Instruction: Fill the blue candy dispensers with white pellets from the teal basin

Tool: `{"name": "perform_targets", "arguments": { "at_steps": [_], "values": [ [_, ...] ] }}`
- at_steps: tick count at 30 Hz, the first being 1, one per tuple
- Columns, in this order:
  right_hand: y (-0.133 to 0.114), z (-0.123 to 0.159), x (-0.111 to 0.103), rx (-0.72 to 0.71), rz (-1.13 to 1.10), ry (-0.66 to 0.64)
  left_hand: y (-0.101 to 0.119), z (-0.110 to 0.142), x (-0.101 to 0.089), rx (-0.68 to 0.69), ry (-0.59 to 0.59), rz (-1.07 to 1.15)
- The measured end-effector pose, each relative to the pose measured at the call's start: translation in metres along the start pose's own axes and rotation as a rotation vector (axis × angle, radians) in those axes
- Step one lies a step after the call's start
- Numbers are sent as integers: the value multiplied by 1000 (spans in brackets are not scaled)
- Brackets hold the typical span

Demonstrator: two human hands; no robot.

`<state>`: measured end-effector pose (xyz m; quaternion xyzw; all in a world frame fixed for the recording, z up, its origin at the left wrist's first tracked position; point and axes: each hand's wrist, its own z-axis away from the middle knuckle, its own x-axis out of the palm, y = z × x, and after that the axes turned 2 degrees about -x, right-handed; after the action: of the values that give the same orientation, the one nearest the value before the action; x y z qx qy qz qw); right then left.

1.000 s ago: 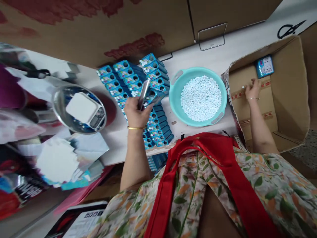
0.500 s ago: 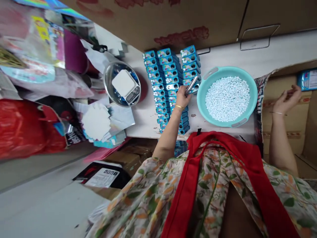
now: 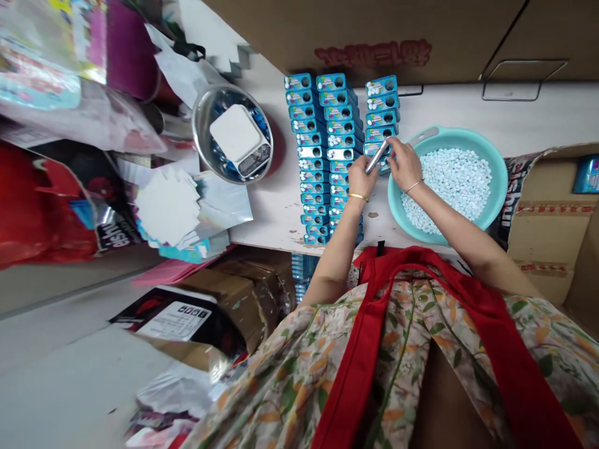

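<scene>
My left hand is closed round a slim silver metal tool, held over the rows of small blue boxes with round windows. My right hand meets it at the tool's tip, fingers pinched together beside a blue box at the edge of the teal basin. What the right fingers grip is too small to make out. The basin holds a heap of small white tablets.
A steel bowl with a small white scale stands left of the boxes. Packets and foil sheets pile up at the left. An open cardboard box with a blue packet sits at the right. More cartons lie below the table edge.
My right hand has left the cardboard box and come across to the tool tip by the basin. The view has swung left; my left hand stays over the blue boxes.
</scene>
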<state>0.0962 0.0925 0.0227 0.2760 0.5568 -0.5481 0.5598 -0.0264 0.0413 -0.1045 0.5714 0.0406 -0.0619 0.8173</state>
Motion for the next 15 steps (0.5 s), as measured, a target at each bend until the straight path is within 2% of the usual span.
{"name": "perform_targets", "arguments": {
  "at_steps": [2,4,7,9,11,13,14,15],
  "values": [
    [4,-1,4,16,1,-15,5,-1,2,-12,-1,16],
    [3,8,-5,12,-33,17,12,-1,5,15,8,73],
    [-2,40,-46,14,-95,152,22,0,9,58,33,174],
    [1,69,-92,59,-68,297,25,2,11,54,45,210],
    [15,100,-152,120,32,501,23,2,10,47,50,220],
    [40,132,-219,219,192,719,19,2,8,64,78,210],
    [57,147,-252,307,291,809,18,4,5,74,106,199],
    [75,160,-282,434,397,845,17,6,2,85,130,186]
  ]
}}
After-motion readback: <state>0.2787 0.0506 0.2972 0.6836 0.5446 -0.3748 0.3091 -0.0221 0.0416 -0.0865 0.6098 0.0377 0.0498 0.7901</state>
